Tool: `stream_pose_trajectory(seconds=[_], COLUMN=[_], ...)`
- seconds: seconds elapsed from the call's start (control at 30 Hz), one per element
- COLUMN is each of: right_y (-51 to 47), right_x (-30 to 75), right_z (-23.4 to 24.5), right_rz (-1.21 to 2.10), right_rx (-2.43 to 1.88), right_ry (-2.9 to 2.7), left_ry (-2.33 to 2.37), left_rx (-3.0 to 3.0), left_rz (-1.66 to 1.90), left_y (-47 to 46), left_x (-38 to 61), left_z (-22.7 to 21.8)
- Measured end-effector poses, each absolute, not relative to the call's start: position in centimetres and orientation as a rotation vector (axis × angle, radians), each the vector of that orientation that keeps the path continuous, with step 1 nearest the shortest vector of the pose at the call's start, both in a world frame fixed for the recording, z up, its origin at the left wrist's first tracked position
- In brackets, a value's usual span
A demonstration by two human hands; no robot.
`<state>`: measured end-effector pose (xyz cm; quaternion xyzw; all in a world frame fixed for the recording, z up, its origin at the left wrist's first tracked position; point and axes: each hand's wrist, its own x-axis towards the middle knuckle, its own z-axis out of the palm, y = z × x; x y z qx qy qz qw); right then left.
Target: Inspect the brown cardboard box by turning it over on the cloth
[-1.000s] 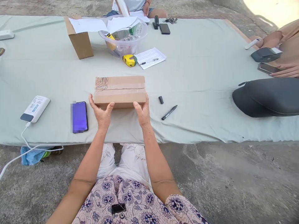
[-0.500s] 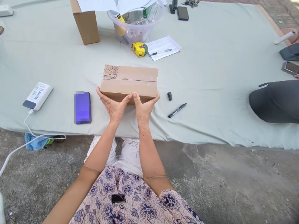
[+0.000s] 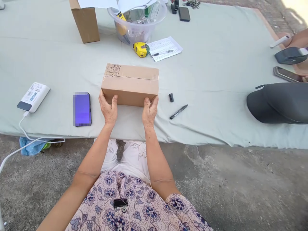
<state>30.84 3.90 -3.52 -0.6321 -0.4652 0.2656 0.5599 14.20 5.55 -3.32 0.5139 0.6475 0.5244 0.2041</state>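
A brown cardboard box with a taped seam along its top and black scribbled lines at the far left corner sits before me. My left hand grips its near left corner, thumb against the front face. At the near right corner, my right hand holds it the same way, with some fingers hidden beyond the side. To the right lie a black marker and its loose cap. A phone with a blurred purple screen lies left of the box.
A white power bank with a cable lies at left. Behind stand an open carton, a plastic basin, a yellow tape measure and paper with a pen. A black cap lies right, near another person's arm.
My thumbs have moved apart from the middle of the box's front edge toward its two corners. More of the front face shows. The whole view has shifted slightly.
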Motion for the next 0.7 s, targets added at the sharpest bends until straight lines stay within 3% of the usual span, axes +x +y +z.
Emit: stream_pose_trajectory(seconds=[0.3,0.53,0.7], right_y=[3.3,2.5,1.1], right_x=[31.3,31.3,31.4], right_z=[-7.4,-7.2,-6.8], right_rz=[0.522,0.415,0.233], right_rx=[-1.623,-1.417,-1.334], right_ry=[-1.168,-0.871,-0.809], left_ry=[1.909,1.702,1.638], left_rx=[1.426,1.307,1.623], left_rz=[1.377,1.758,1.871], left_y=[5.0,4.4,3.7], left_x=[12.4,12.6,12.3], left_z=[-5.4,-5.5,-5.5])
